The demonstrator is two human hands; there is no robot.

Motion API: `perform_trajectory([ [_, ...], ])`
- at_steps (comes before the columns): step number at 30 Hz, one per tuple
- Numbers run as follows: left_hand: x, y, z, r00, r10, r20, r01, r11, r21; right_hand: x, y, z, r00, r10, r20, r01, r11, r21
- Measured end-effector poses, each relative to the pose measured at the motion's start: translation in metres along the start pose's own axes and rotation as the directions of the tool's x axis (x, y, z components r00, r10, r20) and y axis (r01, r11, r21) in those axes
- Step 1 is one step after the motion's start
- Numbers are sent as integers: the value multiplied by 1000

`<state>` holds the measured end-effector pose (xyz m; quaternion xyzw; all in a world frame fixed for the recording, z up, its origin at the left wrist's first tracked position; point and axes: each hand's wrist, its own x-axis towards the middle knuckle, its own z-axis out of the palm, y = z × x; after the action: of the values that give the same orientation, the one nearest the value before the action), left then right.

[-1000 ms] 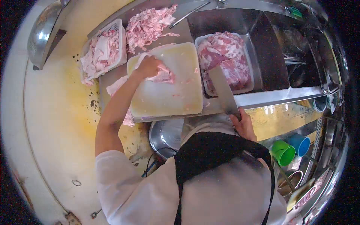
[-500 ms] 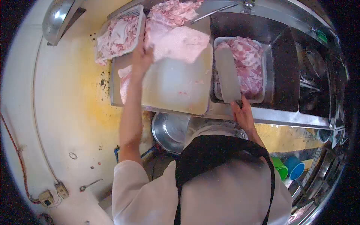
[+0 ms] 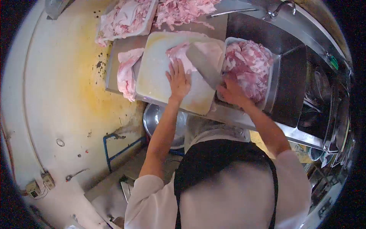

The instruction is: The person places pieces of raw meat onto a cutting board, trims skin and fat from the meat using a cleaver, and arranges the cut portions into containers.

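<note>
On the white cutting board (image 3: 156, 72), a wide pink slab of meat (image 3: 209, 51) lies across the upper right part. My left hand (image 3: 179, 81) rests with spread fingers at the lower left edge of that slab. Wrapped round the handle of a broad cleaver (image 3: 203, 65), my right hand (image 3: 230, 91) is at the board's right edge. The blade lies over the slab, pointing up and left. Another piece of meat (image 3: 127, 74) is left of the board on the metal counter.
A white basket of trimmings (image 3: 150, 21) stands at the upper left, beside a heap of scraps (image 3: 183, 13). Right of the board, a white tub (image 3: 271, 72) holds red meat inside a steel sink (image 3: 291, 76). Below the counter is a metal bowl (image 3: 151, 118).
The slab now lies flat on the board's upper right. My left hand has moved right and down onto the board. My right hand has brought the cleaver leftward from the tub over the slab.
</note>
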<state>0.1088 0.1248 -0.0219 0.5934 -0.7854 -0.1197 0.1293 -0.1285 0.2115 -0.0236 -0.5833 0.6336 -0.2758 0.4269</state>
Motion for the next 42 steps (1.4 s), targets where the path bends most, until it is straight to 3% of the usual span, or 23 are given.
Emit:
perform_trajectory([
  [3, -5, 8, -5, 1000, -24, 2, 24, 1000, 16, 59, -27, 2, 949, -308, -66, 301, 948, -105],
  [5, -3, 8, -2, 1000, 5, -19, -4, 1000, 26, 90, -77, -4, 990, 7, 138, -22, 994, 107],
  [8, -2, 4, 1, 1000, 3, 16, -4, 999, 44, 95, -77, -1, 989, -49, 138, 21, 980, 198],
  [11, -1, 4, 0, 1000, 17, 18, -18, 1000, 25, 46, -67, -13, 957, 100, 273, -171, 953, 249],
  [13, -4, -1, 0, 998, 27, 56, -27, 1000, 0, -9, -75, -28, 963, 106, 248, -172, 949, 264],
  [16, 1, -5, -1, 997, 49, 66, -48, 999, -13, -28, -54, -25, 916, 205, 344, -278, 944, 179],
  [18, -2, -2, 0, 995, 46, 88, -44, 999, -28, -7, -38, 5, 984, 63, 165, -103, 963, 247],
  [20, -2, 0, -4, 992, 30, 121, -25, 999, -44, 29, -49, 19, 995, 35, 92, -61, 953, 296],
  [23, -4, -7, -2, 993, 117, -23, -111, 977, 181, 44, -65, 24, 980, 148, 131, -185, 918, 350],
  [24, -1, -17, 0, 997, 67, -34, -71, 988, -135, 42, -66, 25, 972, 185, 143, -225, 905, 360],
  [25, 6, -32, 0, 1000, 9, -27, -20, 899, -437, 22, -61, 30, 977, 172, 123, -205, 914, 349],
  [27, 24, -27, -32, 984, -140, -113, 82, 910, -406, -32, -43, 36, 971, 183, 154, -229, 899, 373],
  [30, 50, -17, -57, 997, -10, -74, -29, 865, -501, -92, -47, 9, 930, 233, 284, -322, 890, 323],
  [31, 61, -15, -48, 977, 162, -136, -206, 875, -438, -101, -54, -7, 908, 264, 325, -360, 889, 282],
  [33, 71, -11, -44, 961, 269, 58, -261, 958, -115, -105, -58, -26, 799, 414, 436, -532, 825, 191],
  [34, 71, -10, -44, 942, 288, 170, -300, 952, 51, -103, -52, -21, 874, 353, 334, -435, 874, 217],
  [37, 72, -29, -47, 956, 234, 178, -240, 971, 10, -72, -41, -5, 975, 180, 133, -209, 946, 249],
  [39, 71, -41, -45, 957, 225, 183, -207, 972, -113, -30, -29, 18, 990, 118, 83, -134, 966, 222],
  [42, 64, -59, -27, 973, 185, 136, -138, 945, -297, 25, -46, 31, 988, 130, 86, -145, 971, 191],
])
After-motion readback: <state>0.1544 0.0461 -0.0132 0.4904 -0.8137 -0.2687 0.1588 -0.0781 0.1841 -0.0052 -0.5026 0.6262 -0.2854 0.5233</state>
